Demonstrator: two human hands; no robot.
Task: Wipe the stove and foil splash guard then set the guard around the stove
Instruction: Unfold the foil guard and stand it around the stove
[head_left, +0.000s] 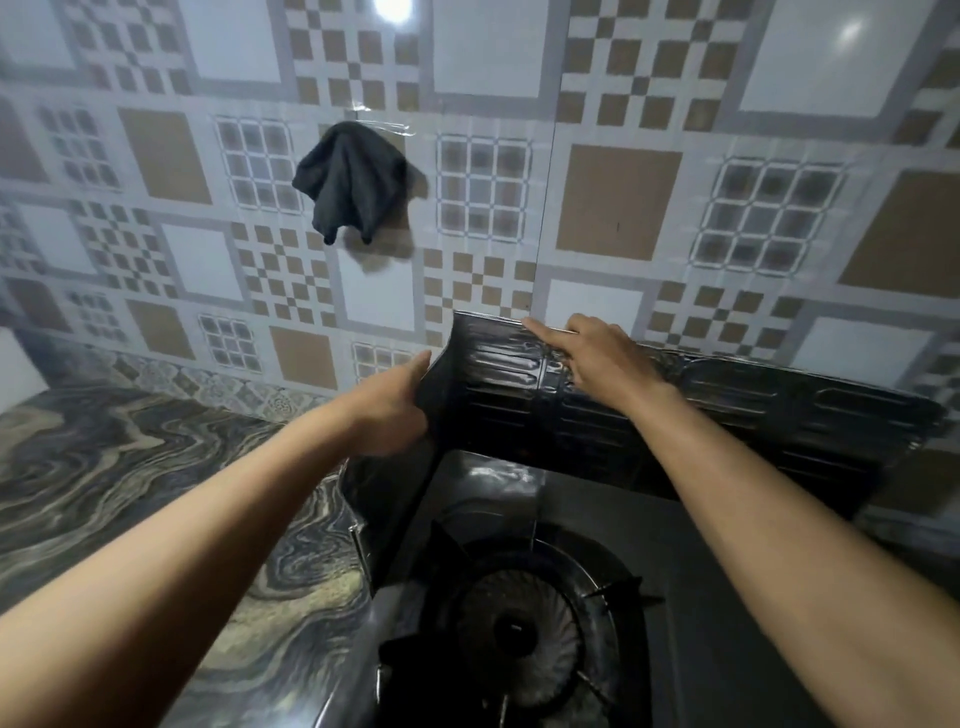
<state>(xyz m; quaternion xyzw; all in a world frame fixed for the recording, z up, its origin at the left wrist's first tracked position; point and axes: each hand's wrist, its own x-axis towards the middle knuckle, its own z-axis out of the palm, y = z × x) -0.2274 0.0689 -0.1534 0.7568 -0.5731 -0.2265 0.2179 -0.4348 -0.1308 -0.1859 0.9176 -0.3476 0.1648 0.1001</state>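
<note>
The dark foil splash guard (727, 410) stands upright behind and to the left of the black gas stove (691, 571), bent at its back left corner. My left hand (395, 405) grips the guard's left panel near the top of the corner fold. My right hand (597, 353) rests on the top edge of the back panel, index finger stretched along the rim, the other fingers curled over it. The burner (519, 629) with its pan support lies below, between my arms. A dark grey cloth (348, 182) hangs on the tiled wall above.
The patterned tile wall (623, 197) rises directly behind the guard. A marbled grey countertop (130, 478) spreads to the left of the stove. The guard's right end reaches toward the right edge of the view.
</note>
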